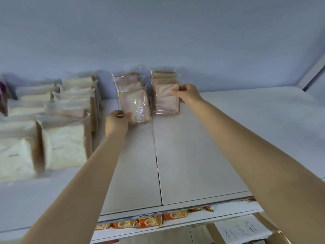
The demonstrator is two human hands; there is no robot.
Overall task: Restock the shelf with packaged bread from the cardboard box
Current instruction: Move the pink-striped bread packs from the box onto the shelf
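White shelf (202, 155) is filling most of the view, two boards meeting at a dark seam (157, 164) running front to back. Pale blue-grey wall (158, 32) is closing off the back, and a slanted white post (311, 74) is showing at the far right corner. White bread packs (65, 148) are sitting in several rows on the left board, some stacked, with a purple item (3, 90) at the far left edge too blurred to identify. Two short rows of pink-swirl bread in clear bags are standing near the wall, one on each side of the seam. Left grip (116, 123) is clamping the lower left corner of the front left pack (139, 106), fingers curling round its edge. Right grip (189, 94) is pinching the upper right corner of the front right pack (166, 101), thumb lying on its face. Both packs are resting on the shelf, leaning back against the packs behind them. Orange noodle packets (151, 221) are lying on the tier below, peeking out under the front lip. Cardboard box (215, 234) is sitting at bottom right, below shelf level, with a handwritten paper note (241, 231) lying over it; contents are not showing.
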